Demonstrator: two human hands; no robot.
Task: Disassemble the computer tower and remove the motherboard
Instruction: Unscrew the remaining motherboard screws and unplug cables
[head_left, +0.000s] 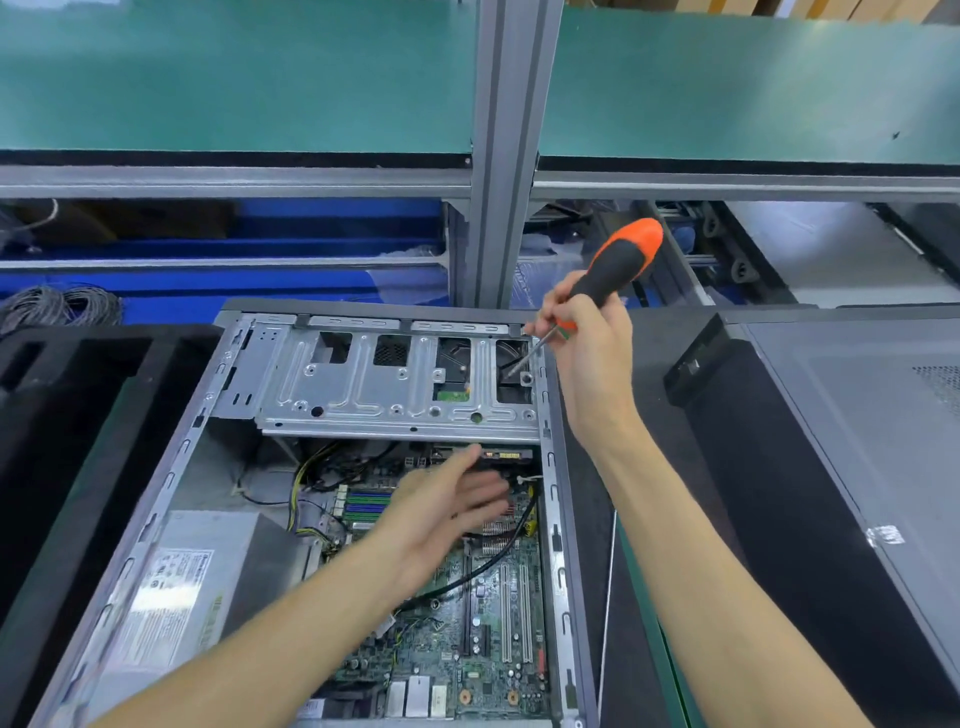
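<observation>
The computer tower (558, 519) lies on its side with the side panel off, its open interior facing up. Nearest the camera, the green motherboard (488, 639) sits flat in the bottom of the case, still in place, with a black cable (498, 551) running across it. To its left is the grey power supply (192, 577) with a white label.

The left hand (441, 514) hovers over the upper part of the motherboard, palm turned partly up, fingers spread loose and holding nothing; it is slightly blurred.

Farther in, a silver drive cage (363, 384) spans the case above the board. The right hand (587, 343) is at the cage's far right corner, closed around the black-and-orange screwdriver (618, 265), whose shaft angles down and left with the tip at a spot beside the cage's right opening.

Right of the tower rests another dark case (831, 441). Beyond, a grey aluminium post (511, 130) divides two green shelf surfaces (234, 78).
</observation>
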